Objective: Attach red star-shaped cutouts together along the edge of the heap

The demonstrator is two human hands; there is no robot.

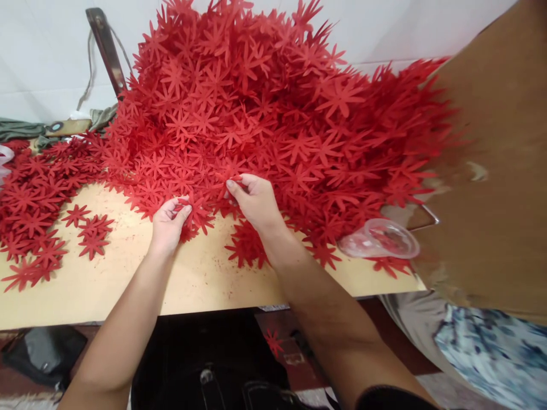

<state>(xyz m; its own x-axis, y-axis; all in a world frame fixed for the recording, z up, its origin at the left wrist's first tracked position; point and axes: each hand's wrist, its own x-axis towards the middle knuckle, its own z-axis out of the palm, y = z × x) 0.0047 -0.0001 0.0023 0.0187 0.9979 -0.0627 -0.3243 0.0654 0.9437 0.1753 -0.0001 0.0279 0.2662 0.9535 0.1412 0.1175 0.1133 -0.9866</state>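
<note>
A large heap of red flower-shaped cutouts [239, 97] covers the back of the pale table [196, 285]. At the heap's front edge, my left hand [170, 222] pinches a red flower cutout [200, 213] between thumb and fingers. Farther right and slightly higher, my right hand [254, 199] has its thumb and fingertips closed on a red petal piece [236, 180] against the heap. How much of that piece is separate from the heap cannot be made out. Below my right hand lies a small cluster of red cutouts [245, 245].
More red cutouts [29, 210] spread across the table's left side. A clear plastic cup [384, 239] lies at the right front, beside a large cardboard sheet [491, 171]. A dark metal bar [106, 51] stands behind on the left. Patterned fabric [491, 353] shows at lower right.
</note>
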